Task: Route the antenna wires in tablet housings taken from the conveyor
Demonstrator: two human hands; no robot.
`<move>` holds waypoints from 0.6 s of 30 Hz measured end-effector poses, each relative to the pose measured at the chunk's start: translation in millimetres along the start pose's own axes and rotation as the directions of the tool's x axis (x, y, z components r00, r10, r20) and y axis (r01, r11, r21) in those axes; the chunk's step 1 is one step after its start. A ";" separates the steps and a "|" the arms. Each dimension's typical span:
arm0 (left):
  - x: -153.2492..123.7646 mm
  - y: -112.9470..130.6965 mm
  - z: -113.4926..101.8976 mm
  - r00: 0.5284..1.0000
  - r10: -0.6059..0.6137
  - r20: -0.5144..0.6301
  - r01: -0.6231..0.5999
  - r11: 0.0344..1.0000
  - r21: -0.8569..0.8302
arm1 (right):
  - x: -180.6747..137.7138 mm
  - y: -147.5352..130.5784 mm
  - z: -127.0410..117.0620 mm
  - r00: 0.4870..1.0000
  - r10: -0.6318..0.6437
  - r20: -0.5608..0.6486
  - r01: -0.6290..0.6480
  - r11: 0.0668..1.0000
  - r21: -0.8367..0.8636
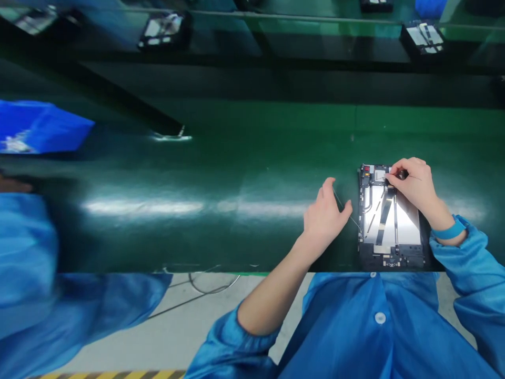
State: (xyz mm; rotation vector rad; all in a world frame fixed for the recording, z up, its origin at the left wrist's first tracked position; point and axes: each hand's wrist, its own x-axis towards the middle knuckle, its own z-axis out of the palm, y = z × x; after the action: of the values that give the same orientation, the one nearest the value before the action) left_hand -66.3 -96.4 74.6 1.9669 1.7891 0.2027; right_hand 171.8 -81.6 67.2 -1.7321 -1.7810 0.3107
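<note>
Green and glossy, the counter (236, 173) carries an opened tablet (390, 221) at its near edge, close in front of the person, with more such devices far beyond it on the other side. The right hand (414, 187) rests on the tablet's far end, fingers (396, 171) pinched shut on a small dark part there, so fitting work at that corner seems in hand; pressing it home would call for a steady, fine touch. Just left of the tablet, the left hand (325, 218) hovers with fingers loosely curled, holding nothing I can make out.
</note>
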 end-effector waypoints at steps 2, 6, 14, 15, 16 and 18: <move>7.9 3.9 0.9 0.991 0.129 -0.041 -0.132 0.987 -0.089 | 0.0 -2.6 0.6 0.999 -0.035 -0.008 0.035 0.998 -0.048; 32.2 11.1 5.2 0.969 0.246 -0.002 -0.229 0.898 -0.376 | -4.3 -6.5 -3.9 0.991 -0.135 0.012 0.136 0.988 -0.075; 69.6 5.5 5.0 0.883 0.369 0.292 -0.079 0.729 -0.680 | -25.0 -11.6 -8.4 0.985 -0.129 0.117 0.132 0.991 -0.024; 71.7 4.9 2.2 0.863 0.384 0.328 -0.057 0.720 -0.692 | -27.2 -11.6 -7.0 0.985 -0.129 0.114 0.130 0.991 -0.007; 73.6 4.5 -0.8 0.842 0.396 0.366 -0.033 0.715 -0.698 | -28.9 -11.7 -5.5 0.986 -0.130 0.108 0.130 0.991 0.009; 77.1 4.4 -6.0 0.808 0.408 0.425 0.006 0.715 -0.699 | -31.3 -11.8 -2.8 0.986 -0.131 0.103 0.128 0.991 0.033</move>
State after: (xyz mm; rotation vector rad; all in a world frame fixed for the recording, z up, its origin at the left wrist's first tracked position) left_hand -54.1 -20.4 66.4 1.4623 0.9058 0.2730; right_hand 161.9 -113.6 67.8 -1.5992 -1.9457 0.3736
